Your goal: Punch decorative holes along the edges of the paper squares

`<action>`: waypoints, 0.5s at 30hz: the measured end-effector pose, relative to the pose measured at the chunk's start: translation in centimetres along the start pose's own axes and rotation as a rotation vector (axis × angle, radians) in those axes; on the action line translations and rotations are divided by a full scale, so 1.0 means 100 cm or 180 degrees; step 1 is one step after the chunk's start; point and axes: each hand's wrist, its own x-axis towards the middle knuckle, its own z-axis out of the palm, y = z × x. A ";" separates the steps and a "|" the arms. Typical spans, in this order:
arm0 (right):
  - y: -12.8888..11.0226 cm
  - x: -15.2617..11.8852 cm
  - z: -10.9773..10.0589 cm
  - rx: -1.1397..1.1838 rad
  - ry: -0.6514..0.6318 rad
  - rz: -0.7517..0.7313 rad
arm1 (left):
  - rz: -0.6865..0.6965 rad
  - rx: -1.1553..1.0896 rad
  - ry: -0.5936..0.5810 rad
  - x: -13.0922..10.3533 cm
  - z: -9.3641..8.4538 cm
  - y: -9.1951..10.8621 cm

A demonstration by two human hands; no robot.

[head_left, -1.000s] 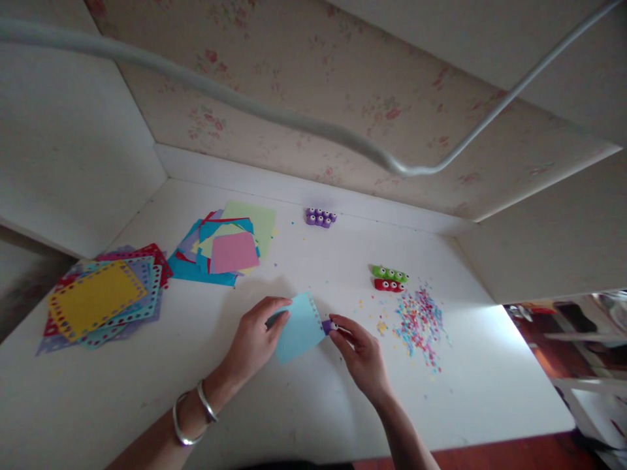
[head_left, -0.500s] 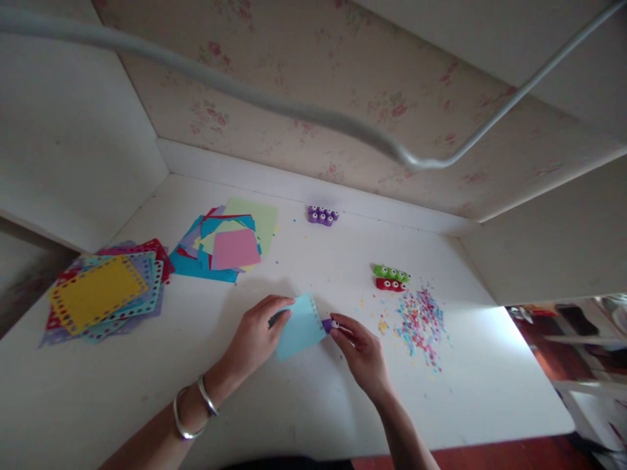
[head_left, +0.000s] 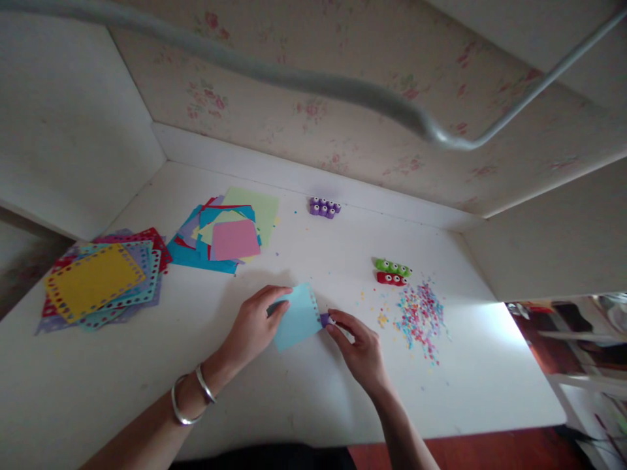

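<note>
My left hand point(head_left: 262, 320) pinches the left side of a light blue sheet of paper point(head_left: 297, 321) between thumb and fingers. A row of small punched holes runs along the sheet's right edge. At that edge, my right hand point(head_left: 356, 346) grips a small purple hole punch point(head_left: 324, 319), its body partly covered by my fingers. The punch sits on the paper's lower right border. Two silver bangles point(head_left: 193, 398) circle my left wrist.
At left lie a stack of hole-edged sheets point(head_left: 93, 282) and a pile of plain coloured paper point(head_left: 236, 239). Purple punches point(head_left: 324, 208) stand by the back wall. Green point(head_left: 392, 267) and red point(head_left: 390, 279) ones lie right, beside scattered paper dots point(head_left: 420, 320). A pale cable point(head_left: 294, 77) crosses overhead.
The view has tilted slightly, shifting the scene a little upward. My right hand still holds the punch at the paper's edge, its fingers now covering more of it.
</note>
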 end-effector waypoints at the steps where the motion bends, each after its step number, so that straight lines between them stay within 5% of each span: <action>1: 0.000 -0.001 0.000 -0.0014 0.0025 -0.0007 | -0.0014 0.0008 0.0013 0.000 0.000 0.000; 15: 0.000 -0.010 0.010 -0.0202 0.0469 -0.0020 | -0.0148 0.0060 0.0149 0.000 0.002 0.009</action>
